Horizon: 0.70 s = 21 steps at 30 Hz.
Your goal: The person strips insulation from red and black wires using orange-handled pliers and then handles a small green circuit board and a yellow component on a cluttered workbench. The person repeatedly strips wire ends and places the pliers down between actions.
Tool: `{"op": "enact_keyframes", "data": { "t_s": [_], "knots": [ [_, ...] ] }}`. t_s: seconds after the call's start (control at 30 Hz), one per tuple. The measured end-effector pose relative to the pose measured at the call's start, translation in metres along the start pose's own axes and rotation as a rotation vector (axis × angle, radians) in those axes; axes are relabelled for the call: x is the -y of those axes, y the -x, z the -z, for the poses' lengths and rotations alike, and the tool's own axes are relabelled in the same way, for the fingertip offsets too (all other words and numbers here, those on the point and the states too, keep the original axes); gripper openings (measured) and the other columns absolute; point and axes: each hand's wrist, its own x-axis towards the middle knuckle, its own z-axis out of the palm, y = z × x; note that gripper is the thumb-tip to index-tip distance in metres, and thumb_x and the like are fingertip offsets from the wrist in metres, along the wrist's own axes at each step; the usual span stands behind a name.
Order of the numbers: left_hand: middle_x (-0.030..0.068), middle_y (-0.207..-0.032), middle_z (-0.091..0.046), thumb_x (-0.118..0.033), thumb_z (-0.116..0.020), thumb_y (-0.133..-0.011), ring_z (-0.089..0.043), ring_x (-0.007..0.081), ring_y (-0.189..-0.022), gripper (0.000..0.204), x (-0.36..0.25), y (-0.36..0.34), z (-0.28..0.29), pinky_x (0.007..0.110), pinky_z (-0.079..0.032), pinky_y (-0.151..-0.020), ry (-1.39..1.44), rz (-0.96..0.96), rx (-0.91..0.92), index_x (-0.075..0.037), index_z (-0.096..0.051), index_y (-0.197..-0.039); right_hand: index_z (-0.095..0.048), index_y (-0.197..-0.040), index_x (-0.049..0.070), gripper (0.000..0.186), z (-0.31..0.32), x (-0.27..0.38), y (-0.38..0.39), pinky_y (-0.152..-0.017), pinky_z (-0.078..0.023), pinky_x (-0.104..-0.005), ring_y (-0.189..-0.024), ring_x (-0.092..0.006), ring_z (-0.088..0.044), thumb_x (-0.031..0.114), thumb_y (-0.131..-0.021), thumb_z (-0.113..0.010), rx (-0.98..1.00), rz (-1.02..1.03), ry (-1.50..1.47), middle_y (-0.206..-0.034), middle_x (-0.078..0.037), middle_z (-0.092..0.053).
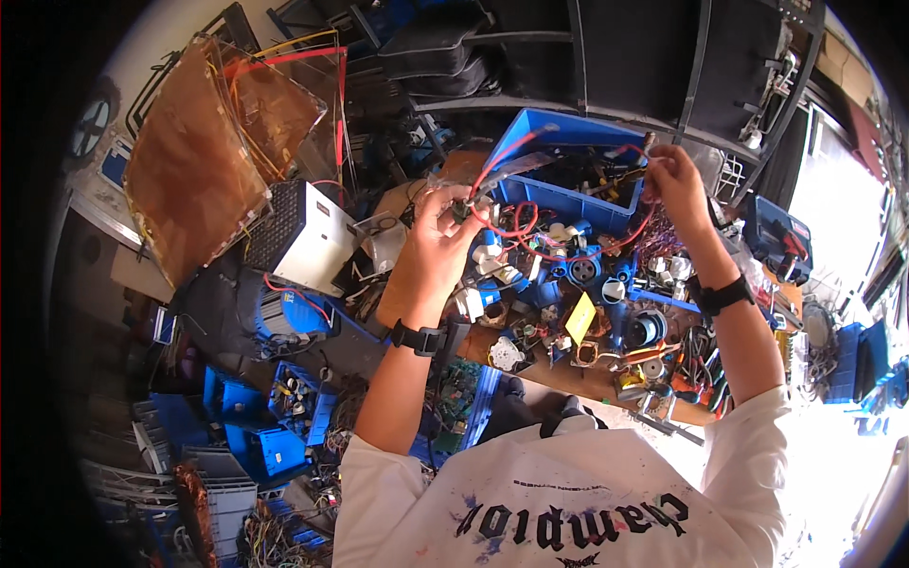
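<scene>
A long red cable [559,257] hangs in loops between my hands, above the cluttered workbench. My left hand [441,220] is closed around one part of it, together with a small dark piece that I cannot make out clearly. From that grip a red end and a dark, blurred strip stick up toward the back. My right hand [674,182] pinches the cable's other stretch, raised at the right corner of a blue bin [578,203]. Dark parts and wires lie inside the bin. Below the cable sit blue and white plug-like fittings [584,272].
A yellow card [580,318] stands among small parts on the wooden bench [540,371]. Pliers and other hand tools [699,364] crowd its right side. To the left are a white metal case [317,241] and large brown panels [194,180]. Blue crates [265,450] fill the lower left.
</scene>
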Motion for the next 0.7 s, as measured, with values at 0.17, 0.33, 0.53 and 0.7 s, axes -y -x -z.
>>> {"op": "enact_keyframes", "data": {
  "t_s": [0.17,0.33,0.53,0.7],
  "knots": [
    [0.0071,-0.114,-0.054,0.010,-0.063,-0.084,-0.059,0.0168,-0.103,0.033,-0.012,-0.001,-0.015,0.032,-0.054,-0.090,0.011,-0.026,0.080,0.001,-0.053,-0.114,-0.058,-0.109,0.000,0.018,-0.023,-0.038,0.019,-0.054,-0.048,-0.0238,-0.059,-0.0111,-0.057,0.002,-0.093,-0.052,0.073,-0.155,-0.039,-0.076,-0.004,-0.058],
    [0.0064,-0.113,-0.048,0.013,-0.067,-0.077,-0.056,0.0138,-0.103,0.035,-0.002,-0.004,-0.029,0.027,-0.054,-0.084,-0.197,-0.160,0.074,-0.001,-0.057,-0.107,-0.057,-0.119,0.000,0.035,-0.036,-0.069,0.023,-0.073,-0.053,-0.0340,-0.082,-0.0203,-0.064,0.020,-0.090,-0.062,0.144,-0.275,0.010,-0.094,-0.012,-0.065],
    [0.0086,-0.110,-0.051,0.015,-0.067,-0.071,-0.057,0.0205,-0.101,0.039,0.019,-0.001,-0.030,0.030,-0.053,-0.081,-0.392,-0.255,0.028,-0.003,-0.058,-0.104,-0.063,-0.112,0.002,0.035,-0.082,-0.063,0.069,-0.092,-0.045,-0.0431,-0.106,-0.0360,-0.056,0.024,-0.085,-0.067,-0.033,0.249,0.582,-0.111,-0.020,-0.060],
    [0.0109,-0.105,-0.055,0.011,-0.071,-0.067,-0.056,0.0282,-0.100,0.040,0.050,-0.002,-0.028,0.037,-0.047,-0.085,-0.529,-0.270,0.037,-0.004,-0.059,-0.102,-0.065,-0.103,0.002,0.027,-0.136,-0.054,0.098,-0.089,-0.045,-0.0398,-0.103,-0.0329,-0.056,0.022,-0.086,-0.067,0.042,0.266,0.290,-0.104,-0.015,-0.060]
  ]
}}
